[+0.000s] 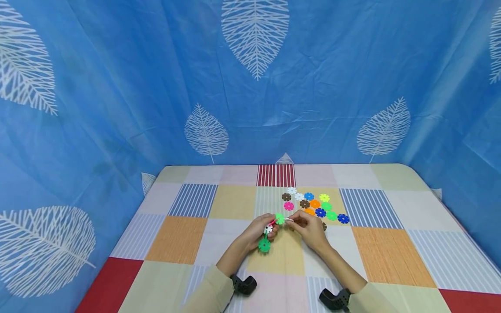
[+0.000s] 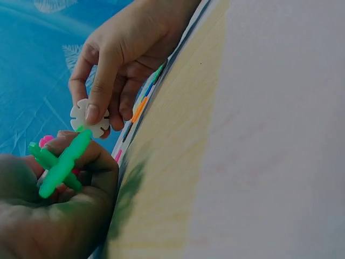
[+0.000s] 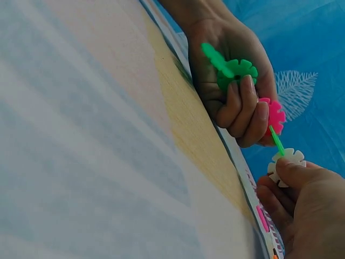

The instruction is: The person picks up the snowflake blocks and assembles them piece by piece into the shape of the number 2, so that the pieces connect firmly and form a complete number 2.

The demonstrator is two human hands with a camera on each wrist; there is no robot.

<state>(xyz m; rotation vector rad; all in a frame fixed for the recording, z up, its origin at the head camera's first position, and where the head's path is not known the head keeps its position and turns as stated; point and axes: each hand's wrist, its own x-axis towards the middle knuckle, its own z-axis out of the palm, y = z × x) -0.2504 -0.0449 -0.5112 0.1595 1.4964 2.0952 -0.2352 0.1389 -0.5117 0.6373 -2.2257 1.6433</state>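
The right hand (image 2: 124, 56), above the white disc (image 2: 80, 115), pinches it with the thumb across its face, while below the white disc the left hand (image 2: 62, 216) curls its fingers around two crossed green pieces (image 2: 66, 164), with a pink piece (image 2: 46, 141) showing to the lower left of the white disc. A green edge meets the white disc's lower rim, though whether they interlock is unclear. Right of the white disc, coloured pieces (image 2: 140, 109) lie along the yellow and pale cloth (image 2: 215, 135); left of it is a blue curtain (image 2: 29, 89).
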